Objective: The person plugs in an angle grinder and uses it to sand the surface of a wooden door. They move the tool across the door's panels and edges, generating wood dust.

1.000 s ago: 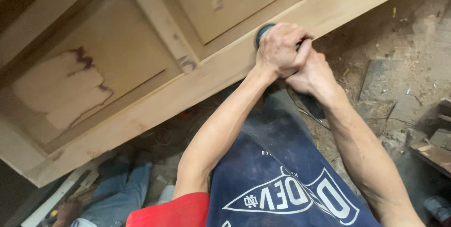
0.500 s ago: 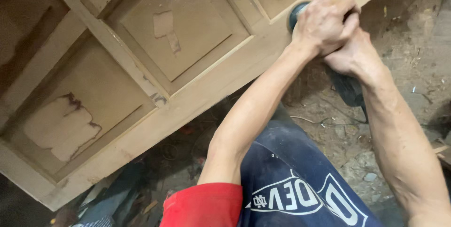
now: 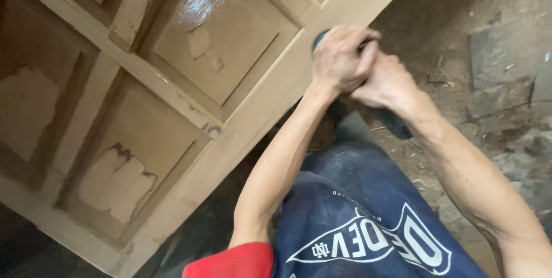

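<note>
Both hands, the left hand (image 3: 339, 59) clenched over the sander (image 3: 319, 37) and the right hand (image 3: 386, 82) gripping its rear, pressed it onto the door's (image 3: 230, 48) edge rail, which ran from lower left to upper right of frame.

We see a wooden panelled door (image 3: 172, 82), mostly matt bare wood, one panel glossy beyond the fingers. Under our left hand (image 3: 339, 59) sits a dark plastic sander (image 3: 319, 37). The floor (image 3: 489, 36) past the knuckles looks rough and dusty.
</note>
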